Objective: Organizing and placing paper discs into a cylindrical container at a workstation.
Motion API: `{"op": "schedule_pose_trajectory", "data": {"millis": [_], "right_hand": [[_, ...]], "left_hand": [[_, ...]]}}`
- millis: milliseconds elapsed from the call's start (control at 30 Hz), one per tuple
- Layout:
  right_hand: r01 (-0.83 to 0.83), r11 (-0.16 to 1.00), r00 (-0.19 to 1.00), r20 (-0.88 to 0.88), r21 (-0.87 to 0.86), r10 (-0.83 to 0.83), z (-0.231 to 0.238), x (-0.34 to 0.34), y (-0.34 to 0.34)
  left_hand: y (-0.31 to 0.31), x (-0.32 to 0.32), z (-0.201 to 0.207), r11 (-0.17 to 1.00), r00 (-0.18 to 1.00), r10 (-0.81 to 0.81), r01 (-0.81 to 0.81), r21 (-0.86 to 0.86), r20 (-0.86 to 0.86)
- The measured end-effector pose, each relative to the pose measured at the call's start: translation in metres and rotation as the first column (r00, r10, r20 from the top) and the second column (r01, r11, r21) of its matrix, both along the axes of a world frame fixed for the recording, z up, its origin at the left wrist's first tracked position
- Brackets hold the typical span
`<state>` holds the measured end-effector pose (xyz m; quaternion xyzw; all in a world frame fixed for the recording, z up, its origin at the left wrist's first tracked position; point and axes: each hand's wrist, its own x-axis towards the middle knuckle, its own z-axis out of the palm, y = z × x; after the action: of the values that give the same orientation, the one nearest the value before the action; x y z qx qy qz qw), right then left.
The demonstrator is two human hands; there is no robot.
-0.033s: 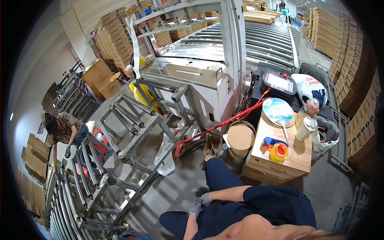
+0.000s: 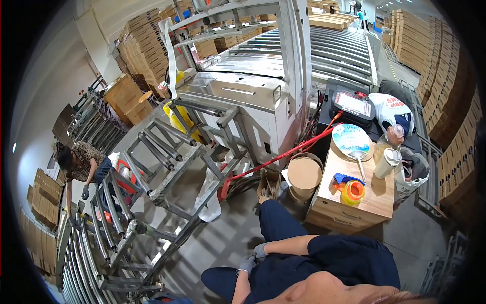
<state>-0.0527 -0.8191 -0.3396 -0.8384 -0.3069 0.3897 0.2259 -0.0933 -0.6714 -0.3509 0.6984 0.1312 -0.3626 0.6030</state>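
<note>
Both of my hands wear grey gloves and rest close together in my lap, between my dark-blue trouser knees. My left hand (image 2: 246, 265) has a thin band at its wrist and touches or nearly touches my right hand (image 2: 260, 251). Their fingers are small in view and partly hidden, so how far they are curled is unclear. I see no object in either one. To my right stands a wooden cabinet (image 2: 338, 223). On it lie a round hand fan (image 2: 352, 140), a blue-handled item (image 2: 349, 178), a yellow-and-orange tape roll (image 2: 353, 193) and a pale bottle (image 2: 388, 163).
Ahead and left, a metal roller frame (image 2: 177, 190) stands beside a white machine (image 2: 253, 106). A red bar (image 2: 286, 155) slants toward the cabinet. A co-worker (image 2: 83, 164) bends over rollers at far left. Stacked cartons (image 2: 144, 48) and a roller conveyor (image 2: 339, 53) stand behind.
</note>
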Motion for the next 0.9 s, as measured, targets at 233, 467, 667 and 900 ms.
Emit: {"op": "schedule_pose_trajectory", "data": {"millis": [233, 467, 667, 900], "right_hand": [[0.084, 0.996, 0.996, 0.016, -0.020, -0.084, -0.010, 0.000, 0.006], [-0.009, 1.000, 1.000, 0.007, 0.027, 0.009, -0.016, 0.000, 0.007], [0.038, 0.998, 0.999, 0.007, -0.056, -0.038, -0.010, 0.002, 0.004], [-0.008, 1.000, 1.000, 0.012, -0.010, 0.009, -0.007, 0.000, 0.003]], "left_hand": [[-0.004, 0.007, 0.010, 0.982, 0.983, -0.157, 0.144, 0.124, 0.096], [0.002, -0.003, 0.001, 0.999, 1.000, 0.006, -0.006, 0.045, -0.009], [-0.007, 0.002, 0.015, 0.991, 0.995, -0.067, 0.058, 0.122, 0.071], [0.001, 0.001, 0.007, 0.996, 0.998, -0.068, 0.068, 0.049, -0.003]]}}
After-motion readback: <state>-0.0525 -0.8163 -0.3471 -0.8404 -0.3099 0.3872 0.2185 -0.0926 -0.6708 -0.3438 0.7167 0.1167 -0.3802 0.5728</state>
